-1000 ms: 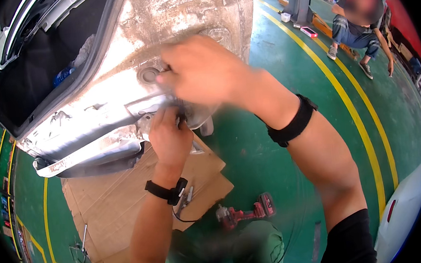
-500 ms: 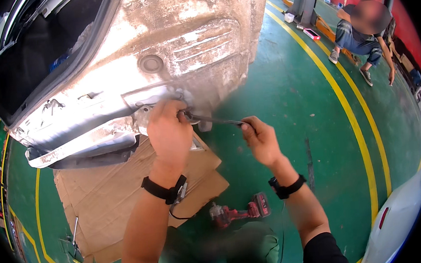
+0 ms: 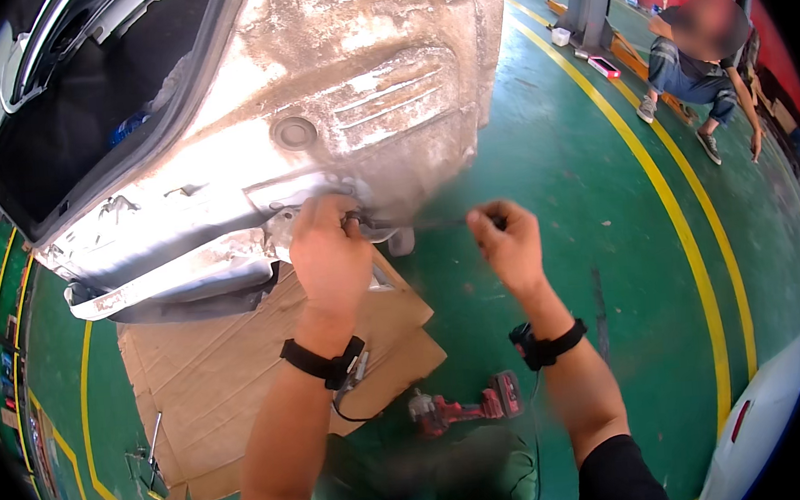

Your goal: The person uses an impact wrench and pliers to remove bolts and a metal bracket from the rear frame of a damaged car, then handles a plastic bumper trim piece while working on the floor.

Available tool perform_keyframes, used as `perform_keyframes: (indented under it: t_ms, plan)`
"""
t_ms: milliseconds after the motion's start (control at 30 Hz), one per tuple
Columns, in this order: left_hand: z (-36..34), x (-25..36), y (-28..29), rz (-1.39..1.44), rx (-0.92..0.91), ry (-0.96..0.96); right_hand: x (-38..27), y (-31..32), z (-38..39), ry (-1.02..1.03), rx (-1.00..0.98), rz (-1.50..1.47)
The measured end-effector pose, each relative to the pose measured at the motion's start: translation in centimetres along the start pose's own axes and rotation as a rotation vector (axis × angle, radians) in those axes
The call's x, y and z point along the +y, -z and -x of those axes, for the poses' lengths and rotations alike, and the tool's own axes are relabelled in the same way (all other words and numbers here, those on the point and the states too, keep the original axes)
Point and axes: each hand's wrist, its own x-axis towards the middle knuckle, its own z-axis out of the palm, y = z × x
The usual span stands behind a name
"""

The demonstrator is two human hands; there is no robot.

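A raised car's dirty grey underbody (image 3: 350, 94) fills the upper part of the view, with a bare metal rear panel (image 3: 166, 259) below it. My left hand (image 3: 330, 255) presses against the lower edge of that panel, fingers around the head of a thin metal wrench (image 3: 417, 223). My right hand (image 3: 508, 246) grips the other end of the wrench's handle, out to the right. Both wrists wear black bands. The fastener under my left hand is hidden by my fingers.
Flattened brown cardboard (image 3: 241, 375) lies on the green floor under the car. A red cordless power tool (image 3: 464, 405) lies on the floor between my forearms. Loose hand tools (image 3: 153, 457) lie at lower left. A person (image 3: 696, 67) crouches at upper right beyond a yellow floor line (image 3: 670, 219).
My right hand came down off the underbody, moved right and took the wrench handle. My left hand stayed at the panel edge. The view shifted slightly.
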Motion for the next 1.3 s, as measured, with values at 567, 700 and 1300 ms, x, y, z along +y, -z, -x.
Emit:
perform_keyframes:
  t_ms: [567, 700, 1300]
  plan:
    - [-0.3, 0.4, 0.3, -0.084, 0.055, -0.235, -18.7, -1.8, -6.1, 0.884, -0.418, 0.908]
    - [0.1, -0.4, 0.4, -0.040, 0.026, -0.178, -11.6, 1.5, -3.7, 0.636, -0.253, 0.514]
    - [0.0, 0.4, 0.4, -0.065, -0.023, 0.001, 8.4, -6.2, 3.9, 0.086, -0.256, 0.066]
